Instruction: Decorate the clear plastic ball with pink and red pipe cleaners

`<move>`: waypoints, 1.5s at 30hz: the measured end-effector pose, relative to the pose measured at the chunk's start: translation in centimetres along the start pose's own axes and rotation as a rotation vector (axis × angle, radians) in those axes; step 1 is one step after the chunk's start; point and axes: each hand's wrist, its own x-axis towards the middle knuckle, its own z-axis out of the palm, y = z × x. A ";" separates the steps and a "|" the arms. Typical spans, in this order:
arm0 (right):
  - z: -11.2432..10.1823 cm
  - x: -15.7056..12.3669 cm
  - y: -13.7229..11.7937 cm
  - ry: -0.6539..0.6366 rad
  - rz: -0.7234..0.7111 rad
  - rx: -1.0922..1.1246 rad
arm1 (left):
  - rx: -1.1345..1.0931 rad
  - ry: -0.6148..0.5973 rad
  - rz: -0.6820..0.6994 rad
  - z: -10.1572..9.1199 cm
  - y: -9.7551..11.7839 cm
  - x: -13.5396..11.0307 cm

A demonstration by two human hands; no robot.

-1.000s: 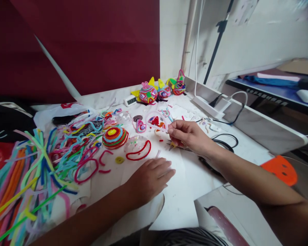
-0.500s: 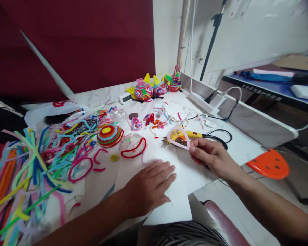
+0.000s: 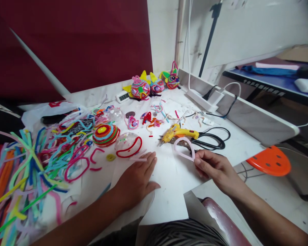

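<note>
Lilac loop (image 3: 184,156): held by the right hand (image 3: 213,167), at two o'clock from the left hand (image 3: 137,179); through its opening I see part of a dark tool (image 3: 186,144), and I cannot tell whether they touch.
Right fingers: closed in a pinch on the loop's pointed corner, at its four o'clock edge.
Left fingers: stretched out flat over the white paper (image 3: 169,201), gripping nothing; a short lilac strip (image 3: 136,159) lies by their tips, contact unclear on my feed.
Handling: I judge the loop nearly weightless, soft and fuzzy over a bendable core, easily squashed but unlikely to slip or snap.
Best hold: that corner, I'd say, pinched lightly; squeezing across the curve would probably flatten it.
Glue gun (image 3: 181,132): yellow, at twelve o'clock from the loop; whether it is hot I cannot tell.
Clear dome (image 3: 127,139): between eleven and twelve o'clock from the left hand, a red loop (image 3: 129,156) at its front.
Striped dome (image 3: 106,134): between ten and eleven o'clock from that hand, on the counter (image 3: 99,179).
</note>
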 end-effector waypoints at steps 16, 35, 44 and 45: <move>0.8 -0.7 1.4 -0.014 -0.041 -0.105 | 0.113 0.210 -0.036 -0.5 -1.0 -1.8; 1.9 -0.6 1.7 0.023 -0.042 -0.201 | 0.133 0.363 0.106 -1.8 -0.5 -0.9; 3.4 -0.9 1.0 -0.016 -0.083 -0.279 | 0.053 0.518 0.171 -0.8 -0.7 0.3; 3.6 -0.9 1.0 -0.018 -0.084 -0.284 | 0.043 0.522 0.181 -0.6 -0.7 0.1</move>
